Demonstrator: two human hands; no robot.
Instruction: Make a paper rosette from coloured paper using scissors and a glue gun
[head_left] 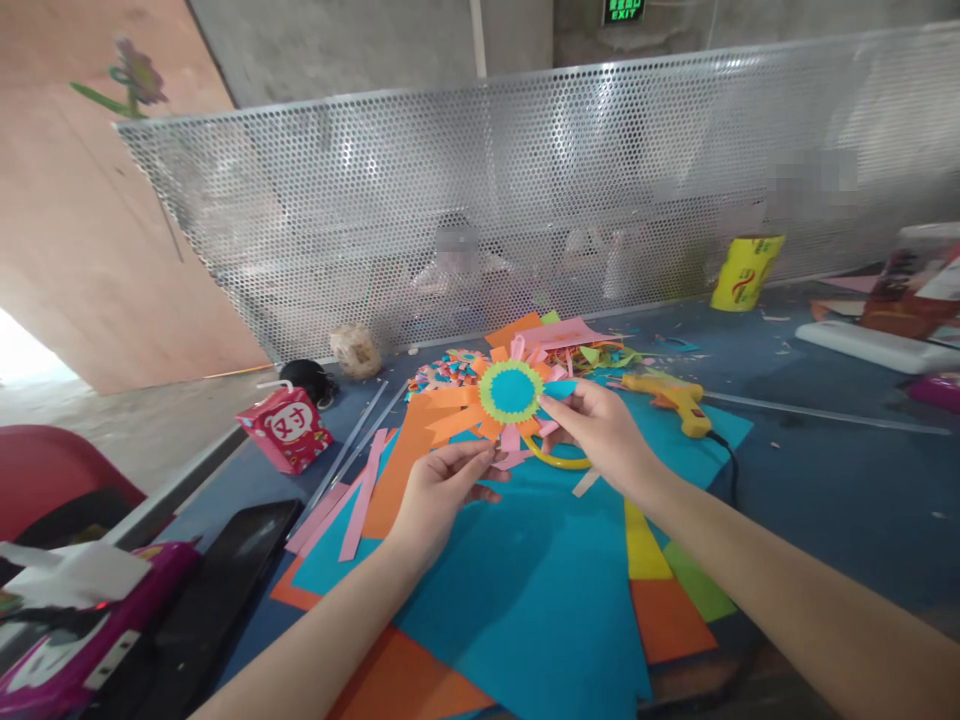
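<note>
Nearest us, between our forearms, a large bright-blue sheet of paper or felt [525, 600] overlaps an orange sheet [420, 675] on the dark blue table [817, 490]. Above the blue sheet, around the middle of our view, is the flower with a blue disc centre, a lime scalloped ring and orange and pink strip petals [513, 390]. Our right hand [551, 405] has a narrow grip, thumb and fingers pinching the flower's right edge, where a pointed blue piece juts out. Our left hand [495, 468] is just below the petals with its fingers curled; we cannot tell whether its grip pinches anything. Under the flower curves a yellow band [562, 462]. To the left stands a red drink carton with white lettering [289, 430], a white straw [275, 385] at its top; we cannot see its contents. On the far right we see a yellow cylindrical container with red and black print [746, 272], its inside hidden from us, and a clear container with reddish-brown contents [911, 285], near the right edge. To the right of the flower lies a yellow glue gun [679, 400], and behind everything we face a perforated silver metal panel [480, 180].
</note>
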